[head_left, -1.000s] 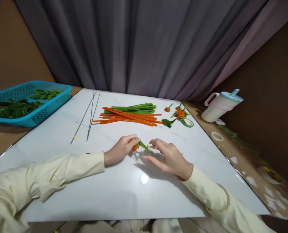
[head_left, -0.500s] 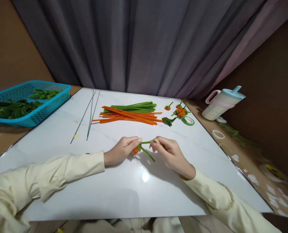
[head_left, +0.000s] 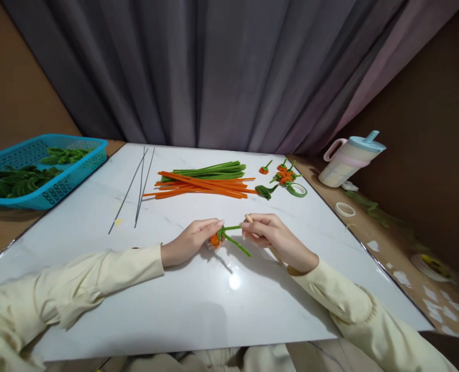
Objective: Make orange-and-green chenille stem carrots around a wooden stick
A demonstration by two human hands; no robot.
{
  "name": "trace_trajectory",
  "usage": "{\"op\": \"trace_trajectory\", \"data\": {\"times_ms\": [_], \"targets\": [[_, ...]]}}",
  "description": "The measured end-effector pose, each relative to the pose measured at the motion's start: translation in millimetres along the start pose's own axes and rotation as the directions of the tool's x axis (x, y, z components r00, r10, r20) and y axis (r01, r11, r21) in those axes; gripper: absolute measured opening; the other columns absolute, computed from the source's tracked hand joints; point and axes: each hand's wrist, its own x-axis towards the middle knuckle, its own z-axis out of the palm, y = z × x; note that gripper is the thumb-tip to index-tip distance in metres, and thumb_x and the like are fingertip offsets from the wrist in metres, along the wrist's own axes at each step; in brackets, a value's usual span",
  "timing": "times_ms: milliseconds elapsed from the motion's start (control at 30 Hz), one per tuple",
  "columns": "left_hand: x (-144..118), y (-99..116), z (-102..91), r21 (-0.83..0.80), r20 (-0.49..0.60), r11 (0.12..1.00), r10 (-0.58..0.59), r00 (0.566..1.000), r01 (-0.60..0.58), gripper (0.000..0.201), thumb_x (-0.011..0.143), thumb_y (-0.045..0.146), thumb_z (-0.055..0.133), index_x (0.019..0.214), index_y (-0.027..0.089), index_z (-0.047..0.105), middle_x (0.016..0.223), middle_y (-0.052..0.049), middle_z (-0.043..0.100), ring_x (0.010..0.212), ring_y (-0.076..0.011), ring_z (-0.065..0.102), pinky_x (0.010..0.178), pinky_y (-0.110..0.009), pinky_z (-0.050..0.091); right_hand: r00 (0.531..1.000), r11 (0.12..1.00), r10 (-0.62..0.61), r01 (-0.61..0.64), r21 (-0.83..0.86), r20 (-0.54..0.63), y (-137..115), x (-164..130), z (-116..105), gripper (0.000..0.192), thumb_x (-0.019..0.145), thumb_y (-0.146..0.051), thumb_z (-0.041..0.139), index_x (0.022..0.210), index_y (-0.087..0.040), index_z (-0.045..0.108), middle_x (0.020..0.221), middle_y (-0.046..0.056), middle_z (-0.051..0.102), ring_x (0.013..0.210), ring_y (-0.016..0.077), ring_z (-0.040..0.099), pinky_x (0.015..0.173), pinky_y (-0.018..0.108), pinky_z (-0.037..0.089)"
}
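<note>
On the glossy white tabletop (head_left: 167, 310) with faint grey veins, I see three thin dark wires (head_left: 128, 191) at the left, a small yellow scrap (head_left: 118, 222) near them. At the middle lie straight fuzzy orange stems (head_left: 206, 187), with a bundle of fuzzy green stems (head_left: 214, 169) behind. Further right sit a dark green leaf-shaped piece (head_left: 266, 192), a cluster of small orange-and-green fuzzy pieces (head_left: 285, 176), and a round roll of green tape (head_left: 303, 195).

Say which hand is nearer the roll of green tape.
Right. The right hand is on the person's side of the roll of green tape, apart from it; the left hand is also on that side but much farther left.
</note>
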Motion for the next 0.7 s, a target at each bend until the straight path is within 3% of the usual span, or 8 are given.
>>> {"op": "trace_trajectory", "data": {"times_ms": [100,200,300,433,533,600,700], "targets": [[3,-4,-1.4,-0.097,-0.03,0.995,-0.039,0.999,0.036,0.035,0.088,0.042,0.045,0.066,0.015,0.048,0.063,0.001,0.046,0.059,-0.0119,0.042,0.06,-0.027,0.033,0.987,0.973,-0.159,0.151,-0.175,-0.031,0,-3,1,0.033,0.083,-0.035,0.051,0.057,-0.015,0.046,0.054,-0.003,0.043,0.047,0.0065,0.031,0.044,0.021,0.021],[5,-6,-3.4,-0.283,0.035,0.956,-0.072,0.997,0.079,0.025,0.085,0.038,0.048,0.076,0.015,0.05,0.064,0.001,0.048,0.059,-0.0118,0.044,0.059,-0.026,0.033,0.95,0.868,-0.311,0.274,-0.414,-0.023,1,-6,2,0.028,0.084,-0.028,0.046,0.059,-0.014,0.051,0.056,-0.001,0.045,0.049,0.0076,0.034,0.047,0.022,0.025],[5,-4,-5.3,-0.4,0.088,0.909,-0.084,0.993,0.112,0.018,0.078,0.031,0.052,0.083,0.015,0.051,0.066,0.001,0.049,0.059,-0.0119,0.046,0.06,-0.026,0.033,0.92,0.776,-0.392,0.334,-0.534,0.005,1,-9,-1,0.024,0.081,-0.022,0.045,0.061,-0.014,0.054,0.052,-0.003,0.041,0.047,0.0073,0.03,0.047,0.022,0.024],[7,-2,-6.2,-0.455,0.074,0.876,-0.14,0.987,0.159,0.017,0.072,0.024,0.058,0.084,0.017,0.048,0.064,0.003,0.047,0.057,-0.0107,0.044,0.057,-0.025,0.031,0.941,0.818,-0.337,0.309,-0.485,0.03,-2,-7,-6,0.033,0.084,-0.029,0.048,0.055,-0.015,0.051,0.048,-0.003,0.04,0.044,0.0075,0.029,0.044,0.023,0.024],[8,-3,-5.4,-0.463,0.084,0.874,-0.122,0.989,0.147,0.023,0.073,0.024,0.063,0.085,0.018,0.044,0.063,0.004,0.046,0.055,-0.0091,0.042,0.053,-0.023,0.028,0.941,0.868,-0.329,0.269,-0.417,-0.076,-2,-2,-9,0.042,0.086,-0.04,0.052,0.053,-0.016,0.046,0.052,0.0,0.048,0.047,0.0081,0.034,0.046,0.022,0.027],[7,-5,-4.9,-0.462,0.164,0.872,-0.098,0.982,0.164,0.026,0.075,0.026,0.065,0.087,0.018,0.043,0.062,0.005,0.047,0.053,-0.008,0.04,0.052,-0.023,0.027,0.936,0.869,-0.336,0.266,-0.416,-0.103,-1,1,-9,0.037,0.087,-0.042,0.053,0.061,-0.015,0.051,0.058,0.0,0.051,0.048,0.0078,0.033,0.046,0.022,0.027],[8,-8,-5.1,-0.455,0.308,0.869,-0.052,0.95,0.195,0.029,0.078,0.029,0.065,0.091,0.018,0.042,0.06,0.005,0.048,0.05,-0.0067,0.038,0.05,-0.022,0.025,0.959,0.85,-0.283,0.266,-0.455,0.031,3,4,-5,0.026,0.088,-0.04,0.052,0.083,-0.015,0.058,0.069,-0.001,0.054,0.047,0.0067,0.029,0.045,0.021,0.025]]}}
